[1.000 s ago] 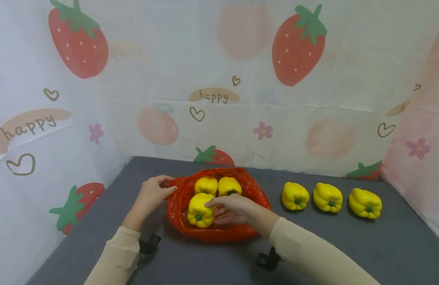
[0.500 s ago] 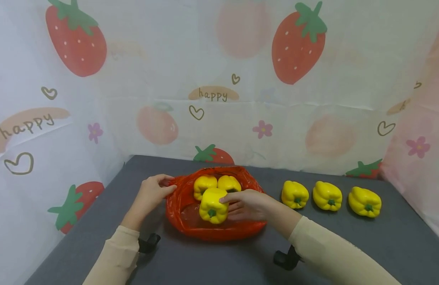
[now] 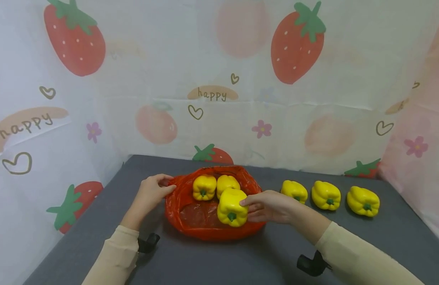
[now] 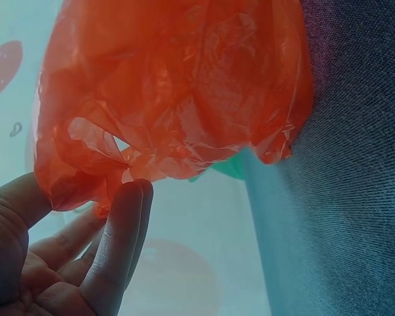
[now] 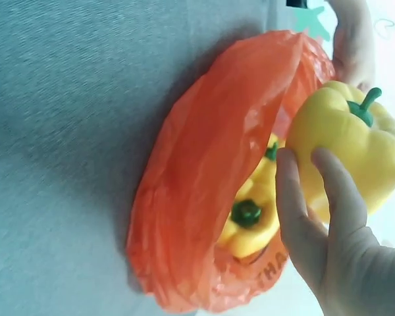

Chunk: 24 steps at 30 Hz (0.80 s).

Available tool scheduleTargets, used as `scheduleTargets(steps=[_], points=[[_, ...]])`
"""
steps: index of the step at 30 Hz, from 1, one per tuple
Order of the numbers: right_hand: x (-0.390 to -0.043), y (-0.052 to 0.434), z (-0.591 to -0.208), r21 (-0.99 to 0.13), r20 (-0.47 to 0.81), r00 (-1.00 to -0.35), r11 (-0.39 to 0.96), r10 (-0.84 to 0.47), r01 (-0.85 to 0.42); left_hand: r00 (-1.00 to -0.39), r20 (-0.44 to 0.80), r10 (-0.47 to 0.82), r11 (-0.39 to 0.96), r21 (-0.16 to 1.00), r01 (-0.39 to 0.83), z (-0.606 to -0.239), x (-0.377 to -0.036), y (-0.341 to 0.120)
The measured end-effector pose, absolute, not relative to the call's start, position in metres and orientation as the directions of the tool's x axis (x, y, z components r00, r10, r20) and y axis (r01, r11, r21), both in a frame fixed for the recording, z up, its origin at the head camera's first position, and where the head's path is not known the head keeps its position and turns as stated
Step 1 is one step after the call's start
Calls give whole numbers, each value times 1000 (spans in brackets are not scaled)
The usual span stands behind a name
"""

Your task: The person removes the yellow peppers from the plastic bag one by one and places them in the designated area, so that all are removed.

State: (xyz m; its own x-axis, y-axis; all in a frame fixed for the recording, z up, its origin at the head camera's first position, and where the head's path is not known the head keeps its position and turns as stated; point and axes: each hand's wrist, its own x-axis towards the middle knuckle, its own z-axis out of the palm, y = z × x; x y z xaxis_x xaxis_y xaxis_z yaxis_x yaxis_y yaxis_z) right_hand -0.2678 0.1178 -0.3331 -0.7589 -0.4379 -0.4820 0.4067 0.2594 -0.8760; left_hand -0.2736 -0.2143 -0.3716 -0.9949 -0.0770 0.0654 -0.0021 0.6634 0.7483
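right hand (image 3: pixel 271 206): at 5 o'clock of the bag's mouth, fingers curled round a yellow pepper (image 3: pixel 232 206), thumb on top, fingertips (image 5: pixel 301 197) pressed into its side per the right wrist view.
held pepper: above the bag's near-right rim, stem facing the camera, clear of the two peppers inside.
left hand (image 3: pixel 151 192): at 9 o'clock of the bag, thumb and fingers pinching the left edge of the red plastic bag (image 3: pixel 191 215); the left wrist view shows crumpled film caught between thumb and forefinger (image 4: pixel 122 230).
bag: lying on the grey table (image 3: pixel 212 261), mouth open toward the camera, film wrinkled, floor partly bare.
peppers in bag: two, side by side at the bag's 12 o'clock end, left one (image 3: pixel 204 187) and right one (image 3: pixel 226 183), touching each other.
peppers outside: three in a row at 3 o'clock of the bag: nearest (image 3: pixel 294 190) partly behind the right hand, middle (image 3: pixel 326 195), far (image 3: pixel 363 201). Apart from each other.
backdrop: strawberry-print sheet (image 3: pixel 298 43) round the table on three sides.
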Motion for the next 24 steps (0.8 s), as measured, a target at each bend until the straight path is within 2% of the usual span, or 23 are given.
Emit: scheduleTargets(steps=[24], points=[[-257, 195, -327, -879, -476, -718, 299, -508, 371, -996, 67, -65, 664, 748, 7, -373, -275, -214]])
